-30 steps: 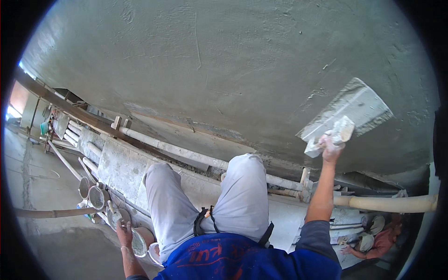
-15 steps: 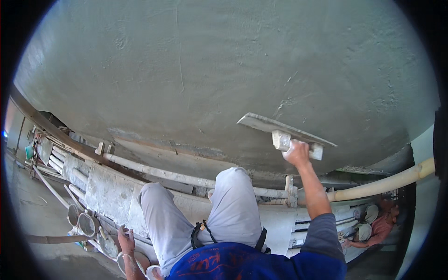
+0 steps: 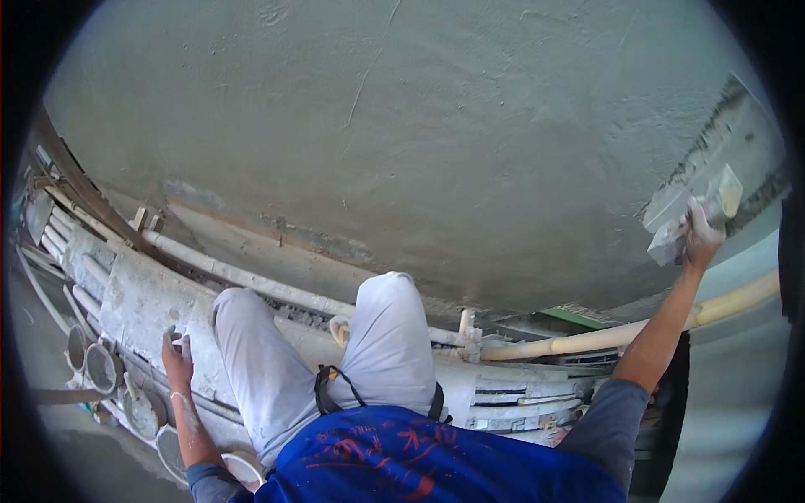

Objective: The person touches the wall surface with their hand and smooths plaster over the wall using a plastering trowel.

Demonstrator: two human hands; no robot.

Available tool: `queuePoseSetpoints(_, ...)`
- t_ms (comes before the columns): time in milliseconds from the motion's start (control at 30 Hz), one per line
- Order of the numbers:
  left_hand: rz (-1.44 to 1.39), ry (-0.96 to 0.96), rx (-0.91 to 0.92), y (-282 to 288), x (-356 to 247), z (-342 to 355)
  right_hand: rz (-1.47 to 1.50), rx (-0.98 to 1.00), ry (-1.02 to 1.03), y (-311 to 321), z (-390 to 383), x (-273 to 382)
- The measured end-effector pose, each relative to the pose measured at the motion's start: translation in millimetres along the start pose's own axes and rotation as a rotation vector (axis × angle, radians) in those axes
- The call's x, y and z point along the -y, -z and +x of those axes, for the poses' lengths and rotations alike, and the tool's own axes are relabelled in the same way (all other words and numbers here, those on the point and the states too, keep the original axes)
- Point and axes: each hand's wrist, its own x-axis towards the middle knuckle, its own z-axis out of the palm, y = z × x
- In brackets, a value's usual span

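Note:
A broad wall of smooth grey plaster (image 3: 402, 159) fills the view ahead. At its right end my right hand (image 3: 700, 235) is closed round the handle of a plastering trowel (image 3: 726, 194), between two pale blocks. The blade lies by a ragged plaster edge; whether all of it touches the wall is hard to tell. My right arm is stretched far out. Low on the left, my left hand (image 3: 178, 362) hovers near the scaffold boards, fingers loosely bent and apart, holding nothing that I can see. Plaster smears whiten both hands.
Several buckets (image 3: 103, 369) line the walkway at lower left. A bamboo pole (image 3: 620, 334) runs between my legs and the wall, and a dark beam (image 3: 92, 197) slants at left. Pale scaffold boards (image 3: 138, 310) lie beneath me. A gap opens along the wall's foot.
My right hand has carried the trowel from right of centre to the wall's far right end, turning it steeper. My view and body have shifted right. The co-worker at right is now mostly hidden.

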Motion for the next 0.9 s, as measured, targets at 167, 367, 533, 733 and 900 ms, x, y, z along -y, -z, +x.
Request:
queuePoseSetpoints(167,-0.003,0.041,-0.026,3.9,13.8,1.9,0.357,-0.182,-0.094,32.4,-38.7,-7.2)
queuePoseSetpoints(367,-0.06,-0.018,-0.125,4.5,22.0,11.7,0.388,-0.498,-0.409,-55.0,-119.9,-60.2)
queuePoseSetpoints(533,-0.066,-0.025,-0.115,26.4,-10.0,27.5,0.65,-0.382,-0.528,-140.0,-131.5,-86.9)
queuePoseSetpoints(733,0.035,-0.028,-0.125,44.1,-9.7,22.8,0.463,-0.359,-0.375,-191.4,-113.8,-116.1)
queuePoseSetpoints(900,0.119,0.034,-0.121,57.6,35.0,-10.6,0.437,-0.639,-0.686,-142.9,-131.9,-201.7)
